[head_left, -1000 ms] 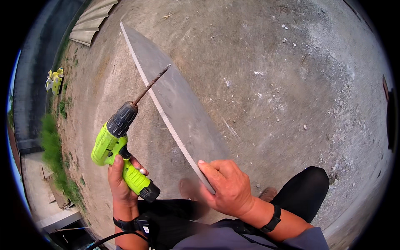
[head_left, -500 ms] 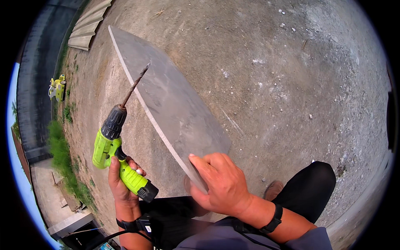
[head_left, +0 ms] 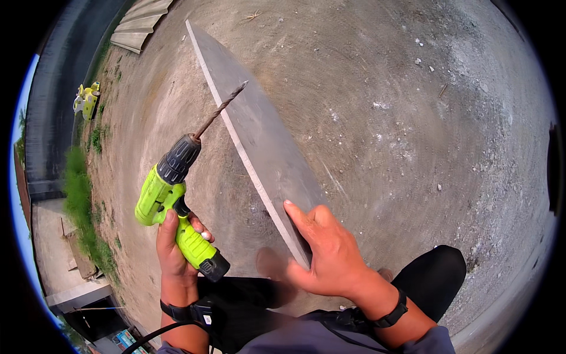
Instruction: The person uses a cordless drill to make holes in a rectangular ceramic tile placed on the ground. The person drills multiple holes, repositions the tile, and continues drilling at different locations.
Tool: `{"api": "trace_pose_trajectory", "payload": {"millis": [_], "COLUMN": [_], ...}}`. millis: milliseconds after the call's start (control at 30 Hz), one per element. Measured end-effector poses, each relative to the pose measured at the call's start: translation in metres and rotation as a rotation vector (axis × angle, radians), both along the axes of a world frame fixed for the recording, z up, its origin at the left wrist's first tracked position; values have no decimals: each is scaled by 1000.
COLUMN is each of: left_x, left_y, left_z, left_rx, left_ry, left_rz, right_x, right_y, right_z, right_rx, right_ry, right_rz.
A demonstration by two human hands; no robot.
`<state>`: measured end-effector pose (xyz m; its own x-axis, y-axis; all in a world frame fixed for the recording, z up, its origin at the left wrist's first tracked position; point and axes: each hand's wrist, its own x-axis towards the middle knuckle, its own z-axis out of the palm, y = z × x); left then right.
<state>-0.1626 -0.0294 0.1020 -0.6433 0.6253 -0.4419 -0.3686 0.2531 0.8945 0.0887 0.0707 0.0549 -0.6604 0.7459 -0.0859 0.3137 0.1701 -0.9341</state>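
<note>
My left hand (head_left: 177, 245) is wrapped round the grip of a lime-green cordless drill (head_left: 191, 239). A long twist drill bit (head_left: 219, 112) is fitted in its black chuck (head_left: 180, 159) and points up and to the right. In this view the bit crosses in front of a thin grey board (head_left: 253, 124); whether it touches cannot be told. My right hand (head_left: 330, 251) grips the board's near end, thumb on the face and the other fingers partly hidden behind. The board stands on its edge, tilted, its pale narrow edge facing left and its far end pointing away.
Dusty ground (head_left: 377, 171) with white debris spreads around. At the far left lie a corrugated sheet (head_left: 141, 23) and a yellow-green toy car (head_left: 88, 101). Green weeds (head_left: 79, 194) grow along the left side. My bent knee (head_left: 433, 271) is at the lower right.
The board has swung more upright in the picture and turned more edge-on. The drill has shifted slightly right, its bit tilting further right. Both hands keep their holds.
</note>
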Motion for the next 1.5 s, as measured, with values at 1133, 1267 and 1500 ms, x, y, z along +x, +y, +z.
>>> {"api": "trace_pose_trajectory", "payload": {"millis": [1133,1267,1500], "left_x": [-14,-13,-12], "left_y": [-5,-4,-6], "left_z": [5,5,6], "left_rx": [105,106,191], "left_ry": [-60,-59,37], "left_rz": [-8,-14,-26], "right_x": [10,9,11], "right_y": [0,-11,-14], "right_z": [0,-3,5], "right_rx": [78,260,499], "right_ry": [-3,11,-181], "right_rz": [-45,-148,-161]}}
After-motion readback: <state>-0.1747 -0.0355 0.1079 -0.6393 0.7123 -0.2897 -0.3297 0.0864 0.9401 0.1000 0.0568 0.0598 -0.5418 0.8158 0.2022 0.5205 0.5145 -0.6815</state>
